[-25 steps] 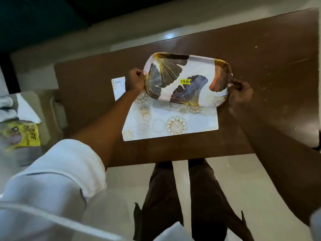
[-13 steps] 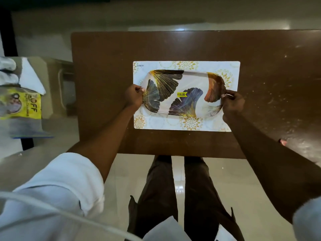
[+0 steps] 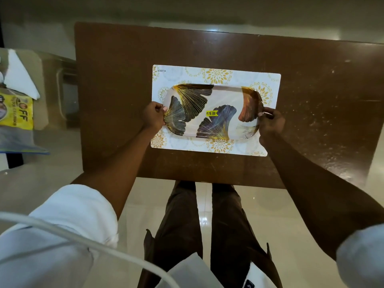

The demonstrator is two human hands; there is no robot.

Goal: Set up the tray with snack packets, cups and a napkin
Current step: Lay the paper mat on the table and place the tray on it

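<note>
An oblong white tray printed with dark and gold fan leaves and a yellow price sticker lies flat on a white placemat with gold flowers. My left hand grips the tray's left end and my right hand grips its right end. Nothing lies in the tray. Far left, on a side surface, sit a folded white napkin and a yellow snack packet. No cups are in view.
The placemat lies near the front middle of a brown wooden table. A pale side stand stands left of the table. My legs show below the table's front edge, over a glossy tiled floor.
The tray came down from a tilted hold above the mat's far edge and now rests flat in the middle of the placemat. Both hands stayed on its ends.
</note>
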